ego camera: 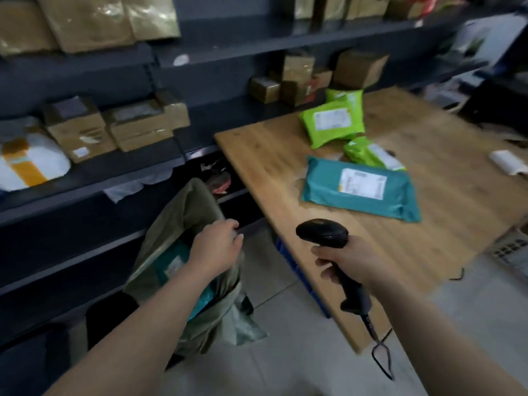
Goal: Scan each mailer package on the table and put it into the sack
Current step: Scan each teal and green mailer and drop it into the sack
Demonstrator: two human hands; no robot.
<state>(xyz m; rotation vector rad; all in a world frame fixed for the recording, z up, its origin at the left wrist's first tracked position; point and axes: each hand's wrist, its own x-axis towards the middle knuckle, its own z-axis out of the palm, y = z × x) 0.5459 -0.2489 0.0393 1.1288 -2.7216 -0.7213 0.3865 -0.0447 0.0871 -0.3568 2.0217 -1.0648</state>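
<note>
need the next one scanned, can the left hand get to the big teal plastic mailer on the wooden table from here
Probably yes. The left hand is over the olive sack beside the wooden table's edge; the teal plastic mailer lies uncovered near that edge, with bare wood between.

A parcel dispatch stockroom is indicated. Dark metal shelving (114, 178) is loaded with taped cardboard boxes (77, 130) and wrapped parcels (28, 164). Green mailers (333, 122) and a teal mailer (360, 190) bearing printed shipping labels are laid out on a wooden table (271, 155). A corded barcode scanner (323, 232) is held beside it, and mailers are seen inside a woven sack (177, 221) on the tiled floor (285, 352).
</note>
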